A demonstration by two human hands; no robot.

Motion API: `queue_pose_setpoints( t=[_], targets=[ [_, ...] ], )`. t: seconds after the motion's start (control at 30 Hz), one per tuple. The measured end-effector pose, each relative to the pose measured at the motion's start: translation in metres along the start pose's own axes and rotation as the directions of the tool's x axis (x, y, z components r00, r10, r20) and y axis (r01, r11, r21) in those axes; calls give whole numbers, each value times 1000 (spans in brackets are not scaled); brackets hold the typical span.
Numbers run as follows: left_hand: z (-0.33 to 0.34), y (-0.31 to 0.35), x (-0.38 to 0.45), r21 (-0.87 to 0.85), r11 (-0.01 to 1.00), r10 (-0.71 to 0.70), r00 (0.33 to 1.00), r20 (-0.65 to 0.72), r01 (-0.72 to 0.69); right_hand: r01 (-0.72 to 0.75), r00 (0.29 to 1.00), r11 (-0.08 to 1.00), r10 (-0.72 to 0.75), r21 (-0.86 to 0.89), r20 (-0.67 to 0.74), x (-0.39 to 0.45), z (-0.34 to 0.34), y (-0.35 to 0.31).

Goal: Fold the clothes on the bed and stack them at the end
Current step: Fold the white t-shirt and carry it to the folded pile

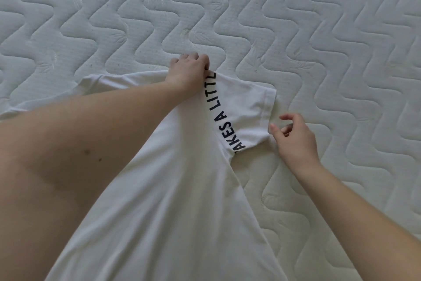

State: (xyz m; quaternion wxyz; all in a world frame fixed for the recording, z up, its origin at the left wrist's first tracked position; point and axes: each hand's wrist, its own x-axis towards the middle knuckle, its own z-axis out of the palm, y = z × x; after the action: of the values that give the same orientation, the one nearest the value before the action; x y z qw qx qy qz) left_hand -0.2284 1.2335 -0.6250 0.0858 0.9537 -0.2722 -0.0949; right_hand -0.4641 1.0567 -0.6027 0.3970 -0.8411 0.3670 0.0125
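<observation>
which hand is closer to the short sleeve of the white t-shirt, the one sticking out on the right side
Right. The right hand hovers just beside the sleeve hem, fingers loosely curled, holding nothing. The left hand is farther up, gripping the T-shirt fold near the printed lettering.

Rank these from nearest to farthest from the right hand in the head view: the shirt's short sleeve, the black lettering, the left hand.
From the right hand:
1. Short sleeve, just off its fingertips, to their left.
2. Black lettering, further left along the fold of the white T-shirt.
3. Left hand, up and left, gripping the shirt's top edge.
</observation>
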Motion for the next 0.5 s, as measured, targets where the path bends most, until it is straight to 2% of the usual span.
queue_pose_setpoints(
  t=[0.1,0.2,0.27,0.33,0.4,0.5],
  targets=[
    [0,10,-9,-25,999,38,998,-47,-39,-130,991,988,128,85,23,-10,14,-4],
    [2,26,-31,9,987,162,986,-43,-161,-303,948,927,269,221,173,-12,17,-9],
    [6,40,-54,-22,984,176,983,-53,-178,-364,918,889,293,276,266,-13,17,-10],
    [14,54,-88,-80,980,176,981,-79,-182,-362,911,888,274,285,307,-14,19,-9],
    [29,66,-131,-123,976,167,978,-127,-182,-299,939,906,223,299,261,-15,22,-8],
    [55,74,-182,-100,993,61,995,-77,-69,-137,991,955,133,264,31,-12,18,-4]
  ],
)
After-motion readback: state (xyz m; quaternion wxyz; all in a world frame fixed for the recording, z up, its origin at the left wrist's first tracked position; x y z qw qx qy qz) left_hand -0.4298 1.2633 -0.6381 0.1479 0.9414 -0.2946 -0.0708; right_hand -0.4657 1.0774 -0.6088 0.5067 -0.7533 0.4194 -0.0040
